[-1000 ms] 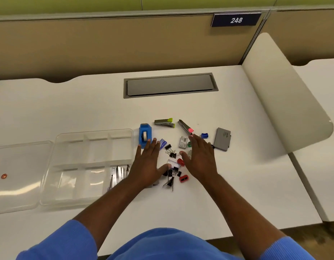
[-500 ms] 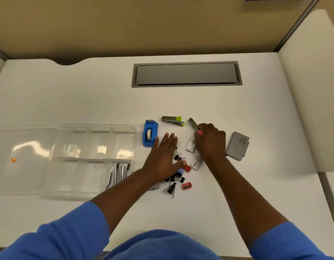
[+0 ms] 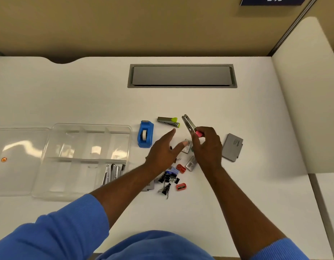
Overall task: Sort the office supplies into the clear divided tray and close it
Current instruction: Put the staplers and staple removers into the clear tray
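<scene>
My right hand (image 3: pixel 206 147) grips the pink end of a small metal stapler (image 3: pixel 188 123) and holds it tilted above the desk. My left hand (image 3: pixel 163 152) hovers open over the pile, fingers spread toward a green-tipped stapler (image 3: pixel 168 121). A blue tape dispenser (image 3: pixel 145 134) lies left of that. Black binder clips (image 3: pixel 167 182), red sharpeners (image 3: pixel 180 187) and staple boxes (image 3: pixel 191 163) lie scattered below my hands. The clear divided tray (image 3: pixel 83 128) sits at the left with metal pieces (image 3: pixel 112 173) in its near right compartment. Its open lid (image 3: pixel 18 160) lies flat further left.
A grey flat case (image 3: pixel 232 147) lies right of my right hand. A grey cable hatch (image 3: pixel 181 76) is set into the white desk (image 3: pixel 68 94) at the back. A beige partition rises behind, and a curved divider (image 3: pixel 312 109) borders the right side.
My right hand has closed on the pink-ended stapler and lifted it off the desk. My left hand rose from the pile and reaches toward the green-tipped stapler. The camera tilted further down.
</scene>
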`<move>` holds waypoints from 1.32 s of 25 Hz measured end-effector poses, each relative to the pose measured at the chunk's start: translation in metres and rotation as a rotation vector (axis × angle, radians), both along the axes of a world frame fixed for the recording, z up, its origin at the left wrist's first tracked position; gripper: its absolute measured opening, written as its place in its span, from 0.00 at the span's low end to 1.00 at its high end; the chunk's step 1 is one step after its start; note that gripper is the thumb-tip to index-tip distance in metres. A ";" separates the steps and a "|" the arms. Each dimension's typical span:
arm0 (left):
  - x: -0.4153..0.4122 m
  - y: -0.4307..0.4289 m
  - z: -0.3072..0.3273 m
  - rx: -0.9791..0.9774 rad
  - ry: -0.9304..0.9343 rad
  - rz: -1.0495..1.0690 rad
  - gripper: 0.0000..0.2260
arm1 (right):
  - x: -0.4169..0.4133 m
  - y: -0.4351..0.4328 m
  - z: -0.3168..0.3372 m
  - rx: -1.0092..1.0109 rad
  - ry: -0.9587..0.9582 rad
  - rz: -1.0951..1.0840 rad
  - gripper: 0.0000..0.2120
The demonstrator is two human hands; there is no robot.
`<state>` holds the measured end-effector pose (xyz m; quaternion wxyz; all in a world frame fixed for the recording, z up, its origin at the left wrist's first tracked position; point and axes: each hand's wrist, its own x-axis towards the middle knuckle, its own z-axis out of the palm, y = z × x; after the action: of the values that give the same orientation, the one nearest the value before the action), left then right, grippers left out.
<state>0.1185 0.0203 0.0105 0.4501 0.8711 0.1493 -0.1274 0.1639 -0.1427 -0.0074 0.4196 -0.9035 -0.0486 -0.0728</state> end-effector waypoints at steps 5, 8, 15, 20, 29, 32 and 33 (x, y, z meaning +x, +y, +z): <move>0.004 -0.003 0.016 -0.368 -0.132 0.223 0.19 | -0.027 0.023 0.009 0.060 -0.056 0.164 0.08; -0.001 0.007 0.018 -0.420 -0.173 0.327 0.06 | -0.036 0.034 0.007 0.072 -0.100 0.257 0.08; -0.011 0.035 0.002 -0.258 -0.150 0.375 0.10 | -0.011 0.044 0.001 -0.031 -0.141 0.228 0.07; -0.002 0.035 -0.007 -0.176 -0.150 0.376 0.15 | 0.036 0.059 0.001 -0.128 -0.104 0.236 0.10; 0.005 0.037 -0.014 -0.155 -0.173 0.400 0.09 | 0.067 0.085 -0.016 -0.272 0.011 0.290 0.05; 0.003 0.040 -0.012 -0.159 -0.189 0.397 0.08 | 0.053 0.082 -0.026 -0.283 -0.012 0.326 0.04; 0.002 0.041 -0.012 -0.160 -0.186 0.399 0.09 | 0.051 0.082 -0.028 -0.296 0.012 0.327 0.08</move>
<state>0.1205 0.0612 -0.0011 0.5456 0.7940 0.2661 0.0336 0.2147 -0.0604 -0.0350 0.2890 -0.9357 -0.2022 0.0094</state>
